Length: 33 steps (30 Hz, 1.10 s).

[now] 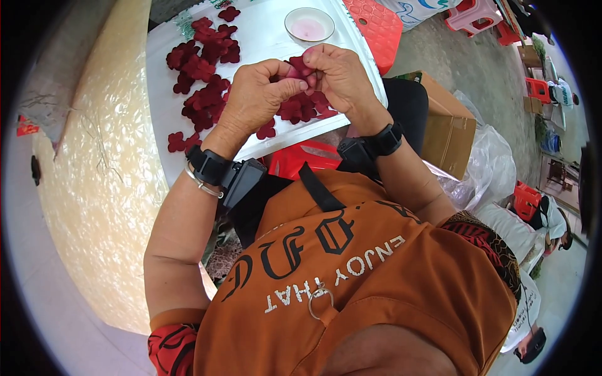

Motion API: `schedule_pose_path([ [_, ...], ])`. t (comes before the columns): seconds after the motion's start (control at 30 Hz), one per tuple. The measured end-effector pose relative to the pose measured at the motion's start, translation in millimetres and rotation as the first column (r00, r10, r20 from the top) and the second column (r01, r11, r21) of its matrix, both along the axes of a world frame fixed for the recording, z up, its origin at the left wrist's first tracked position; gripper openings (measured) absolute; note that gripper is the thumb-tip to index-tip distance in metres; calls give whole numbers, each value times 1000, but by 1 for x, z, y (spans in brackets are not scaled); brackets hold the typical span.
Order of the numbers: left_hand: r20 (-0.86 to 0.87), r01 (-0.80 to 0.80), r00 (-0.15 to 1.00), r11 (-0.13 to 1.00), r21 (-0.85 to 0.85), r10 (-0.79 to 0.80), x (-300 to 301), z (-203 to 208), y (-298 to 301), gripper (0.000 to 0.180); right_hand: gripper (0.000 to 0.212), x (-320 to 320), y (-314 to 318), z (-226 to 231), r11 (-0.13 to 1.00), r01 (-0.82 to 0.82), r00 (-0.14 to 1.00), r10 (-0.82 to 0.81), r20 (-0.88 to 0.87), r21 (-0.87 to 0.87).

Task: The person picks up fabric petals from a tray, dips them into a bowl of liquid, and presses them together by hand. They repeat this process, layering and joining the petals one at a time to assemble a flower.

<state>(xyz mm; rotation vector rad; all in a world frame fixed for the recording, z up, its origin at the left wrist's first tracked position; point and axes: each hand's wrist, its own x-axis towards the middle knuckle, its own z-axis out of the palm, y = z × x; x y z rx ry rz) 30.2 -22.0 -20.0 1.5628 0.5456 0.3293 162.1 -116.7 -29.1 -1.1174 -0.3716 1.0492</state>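
Between my two hands, above the white tray (257, 44), is a dark red fabric flower petal piece (299, 64). My left hand (266, 91) pinches its left side with thumb and forefinger. The fingers of my right hand (342, 75) are closed on its other side, close to the left fingertips. Below the hands lie more dark red flower pieces (298, 111). A larger scattered pile of flower pieces (204, 69) covers the tray's left part. Near the tray's far right sits a shallow round bowl (309, 26) with pinkish liquid in it.
A red plastic stool (376, 31) touches the tray's far right side. An open cardboard box (448, 135) and clear plastic bags (492, 163) stand at my right. A pale patterned surface (119, 163) curves along my left. Other people sit farther off at the right rim.
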Motion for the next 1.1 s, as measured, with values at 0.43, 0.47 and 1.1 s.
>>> schedule_pose_path([
  [0.43, -39, 8, 999, 1000, 6, -7, -2, 3, 4, 15, 13, 1, -2, 3, 992, -100, 994, 97, 47, 77],
  [0.47, -31, 5, 999, 1000, 14, -4, -2, 3, 4, 14, 14, 1, -2, 3, 993, -92, 995, 90, 33, 79],
  [1.1, -56, 26, 998, 997, 77, -22, -3, 9, 8, 13, 17, 5, -3, 5, 983, -159, 986, 154, 60, 91],
])
